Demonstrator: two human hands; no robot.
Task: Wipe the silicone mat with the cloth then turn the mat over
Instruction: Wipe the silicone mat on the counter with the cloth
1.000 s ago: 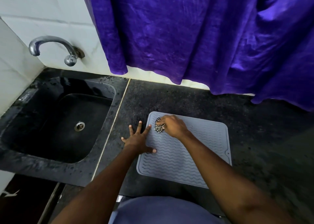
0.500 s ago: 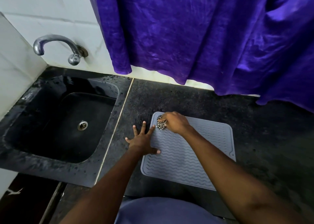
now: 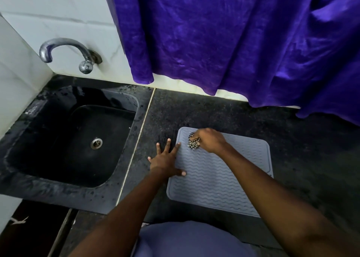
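Grey wavy-ribbed mat (image 3: pixel 224 178), black-and-white checked cloth (image 3: pixel 193 144), purple curtain (image 3: pixel 233 42), black speckled counter (image 3: pixel 214 112)

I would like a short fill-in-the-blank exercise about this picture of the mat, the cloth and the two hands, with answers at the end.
1. The checkered cloth is bunched in the ____ hand.
2. The left hand lies flat, fingers spread, on the mat's ____ edge.
3. The grey mat lies on the dark counter, to the ____ of the sink.
4. The cloth is near the mat's ____ left corner.

Answers: right; left; right; far
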